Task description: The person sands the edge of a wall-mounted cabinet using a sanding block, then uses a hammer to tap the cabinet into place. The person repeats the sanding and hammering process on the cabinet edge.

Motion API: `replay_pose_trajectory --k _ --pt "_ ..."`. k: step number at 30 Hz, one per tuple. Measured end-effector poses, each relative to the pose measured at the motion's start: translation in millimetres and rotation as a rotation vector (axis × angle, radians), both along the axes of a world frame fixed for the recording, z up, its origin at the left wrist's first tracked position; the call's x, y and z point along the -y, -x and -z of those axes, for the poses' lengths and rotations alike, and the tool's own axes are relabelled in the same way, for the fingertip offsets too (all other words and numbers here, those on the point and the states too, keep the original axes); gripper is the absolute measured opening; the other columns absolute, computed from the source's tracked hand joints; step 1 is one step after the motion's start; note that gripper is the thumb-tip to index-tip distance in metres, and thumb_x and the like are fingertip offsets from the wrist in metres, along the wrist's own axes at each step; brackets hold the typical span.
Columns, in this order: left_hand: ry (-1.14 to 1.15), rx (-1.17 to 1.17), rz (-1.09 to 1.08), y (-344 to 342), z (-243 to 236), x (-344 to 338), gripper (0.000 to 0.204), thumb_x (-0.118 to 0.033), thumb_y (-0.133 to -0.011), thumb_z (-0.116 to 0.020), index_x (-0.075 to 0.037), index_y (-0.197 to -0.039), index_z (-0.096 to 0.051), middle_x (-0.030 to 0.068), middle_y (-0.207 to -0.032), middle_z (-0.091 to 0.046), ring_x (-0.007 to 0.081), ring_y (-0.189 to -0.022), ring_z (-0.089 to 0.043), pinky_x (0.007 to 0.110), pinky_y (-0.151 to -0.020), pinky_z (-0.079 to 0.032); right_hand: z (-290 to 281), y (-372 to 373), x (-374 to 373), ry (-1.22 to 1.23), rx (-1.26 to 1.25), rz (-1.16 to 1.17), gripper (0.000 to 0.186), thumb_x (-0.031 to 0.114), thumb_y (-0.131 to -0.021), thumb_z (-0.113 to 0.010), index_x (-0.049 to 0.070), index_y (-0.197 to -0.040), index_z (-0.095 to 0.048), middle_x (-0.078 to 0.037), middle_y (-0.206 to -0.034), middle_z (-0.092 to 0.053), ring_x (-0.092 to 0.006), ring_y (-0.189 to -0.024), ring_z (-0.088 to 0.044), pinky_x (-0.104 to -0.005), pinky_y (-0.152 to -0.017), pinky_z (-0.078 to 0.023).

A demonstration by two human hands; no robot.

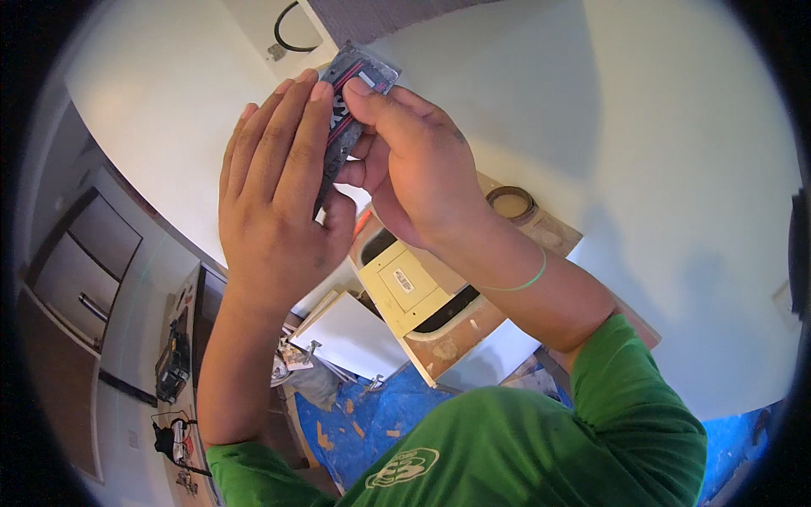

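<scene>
A dark grey, worn rectangular bar with red stripes and pale lettering is held up in front of a white surface. My right hand grips it, thumb pressed on the printed face and the other fingers curled beneath. Along the bar's left side lies my left hand, its back toward me. The left fingers are straight and close together, touching the bar's edge and partly covering it. My left thumb sits near the bar's lower end, which is hidden between the hands.
Below my right forearm stands a wooden stand with a yellow plate and a roll of tape. White panels lean beside a blue sheet scattered with scraps. A black cable curves at the top. A dark tool rests at left.
</scene>
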State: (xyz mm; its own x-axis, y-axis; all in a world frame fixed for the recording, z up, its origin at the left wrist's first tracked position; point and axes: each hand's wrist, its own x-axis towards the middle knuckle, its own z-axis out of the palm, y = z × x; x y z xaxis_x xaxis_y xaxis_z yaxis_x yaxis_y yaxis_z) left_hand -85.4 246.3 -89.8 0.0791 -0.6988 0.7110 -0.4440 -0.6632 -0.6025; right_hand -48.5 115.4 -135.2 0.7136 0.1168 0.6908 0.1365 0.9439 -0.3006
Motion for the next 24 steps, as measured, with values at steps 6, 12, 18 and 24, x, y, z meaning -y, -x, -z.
replay_pose_trajectory --k 6,12,18,24 --pt "-0.005 0.024 -0.052 8 -13 -4 0.066 0.005 -0.058 -0.059 -0.003 -0.123 -0.061 0.0138 -0.132 -0.057 0.0331 -0.116 -0.058 0.041 -0.1 -0.048 -10 -6 -5 0.087 0.052 0.054 0.02 0.023 -0.099 -0.053 0.006 -0.103 -0.063 -0.002 -0.092 -0.065 -0.0111 -0.085 -0.063 -0.028 -0.069 -0.053" --pt "-0.082 0.008 -0.145 19 -25 0 0.061 0.006 -0.059 -0.058 -0.003 -0.12 -0.064 0.0132 -0.132 -0.058 0.0297 -0.117 -0.059 0.041 -0.101 -0.048 -11 -17 -13 0.013 0.039 -0.146 0.02 0.024 -0.1 -0.053 0.007 -0.104 -0.063 -0.001 -0.093 -0.065 -0.0111 -0.083 -0.062 -0.0279 -0.07 -0.052" --pt "-0.104 -0.015 -0.17 24 -28 -1 0.059 0.006 -0.06 -0.059 0.0 -0.118 -0.065 0.0135 -0.132 -0.058 0.0286 -0.115 -0.061 0.041 -0.102 -0.047 -10 -14 -16 0.019 0.027 -0.175 0.021 0.025 -0.1 -0.052 0.008 -0.104 -0.063 -0.001 -0.092 -0.065 -0.0107 -0.08 -0.061 -0.0279 -0.069 -0.052" --pt "-0.116 -0.024 -0.166 24 -31 -2 0.059 0.008 -0.059 -0.058 0.001 -0.117 -0.065 0.0138 -0.132 -0.058 0.0291 -0.114 -0.062 0.041 -0.102 -0.048 -11 -16 -16 0.007 0.035 -0.181 0.019 0.025 -0.1 -0.054 0.008 -0.103 -0.064 -0.001 -0.091 -0.065 -0.0102 -0.081 -0.062 -0.027 -0.068 -0.052"
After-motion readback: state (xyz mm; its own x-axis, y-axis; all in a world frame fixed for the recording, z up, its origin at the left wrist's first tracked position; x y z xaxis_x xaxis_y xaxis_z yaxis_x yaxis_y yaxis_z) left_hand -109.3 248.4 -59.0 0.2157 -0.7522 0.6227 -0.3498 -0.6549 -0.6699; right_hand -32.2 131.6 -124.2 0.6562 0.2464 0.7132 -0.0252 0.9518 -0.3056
